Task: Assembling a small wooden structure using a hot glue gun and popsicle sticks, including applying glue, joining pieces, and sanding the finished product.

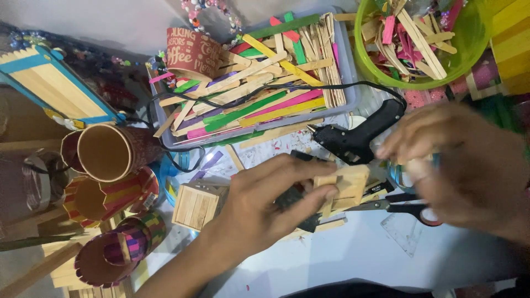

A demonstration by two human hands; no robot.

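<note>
Both hands busy: L hand [265, 204] grips stick box [343, 187]; R hand [458, 165] blurred beside.

The right hand [464, 165] is smeared by motion blur — its fingertips cannot be told apart, and its wrist runs off the right edge. The scissors [403, 207] lie half under it, blades partly hidden by the small wooden stick piece [345, 187]. The green bowl [419, 77] is cut by the top edge.

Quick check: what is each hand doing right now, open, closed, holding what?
Left hand: closed on a small stick panel.
Right hand: blurred, beside the glue gun; cannot tell whether it grips anything.
</note>
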